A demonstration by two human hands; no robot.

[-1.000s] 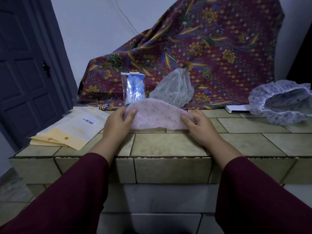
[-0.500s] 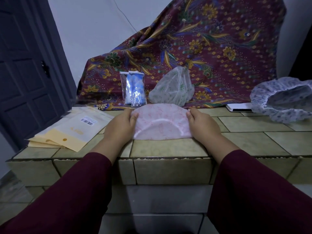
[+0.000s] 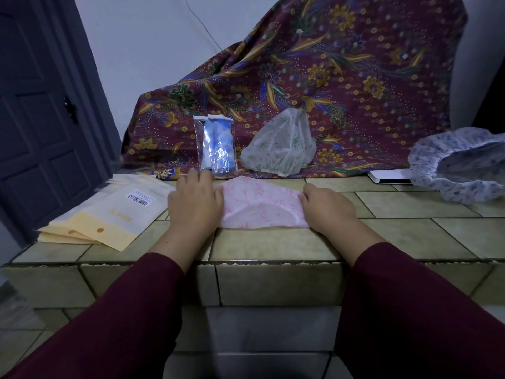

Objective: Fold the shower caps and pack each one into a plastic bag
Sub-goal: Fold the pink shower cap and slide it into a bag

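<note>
Pink, thin printed plastic is what you have under both hands: the pink dragonfly-print shower cap (image 3: 261, 206), pressed into a flat half-round on the pale green tiled counter (image 3: 273, 246) just in front of you; your left hand (image 3: 194, 205) lies flat on its left edge with fingers stretched forward, and your right hand (image 3: 326, 207) pins the right corner, though whether those fingers pinch the film or only press it I cannot tell, since they are tucked under the knuckles; expect the cap to be very light, limp and a little slippery, with a gathered rim that will probably spring open if you let go; take hold at the two corners of the folded edge rather than the middle; both wrists sit low over the counter's front edge, maroon sleeves pointing straight ahead; beyond your left hand stands a clear plastic bag holding a blue cap (image 3: 217, 146), beside it a green-print white cap (image 3: 278, 149), and far right a blue-floral cap (image 3: 461, 165); the stack of cream-edged flat bags (image 3: 109, 214) lies just left.
</note>
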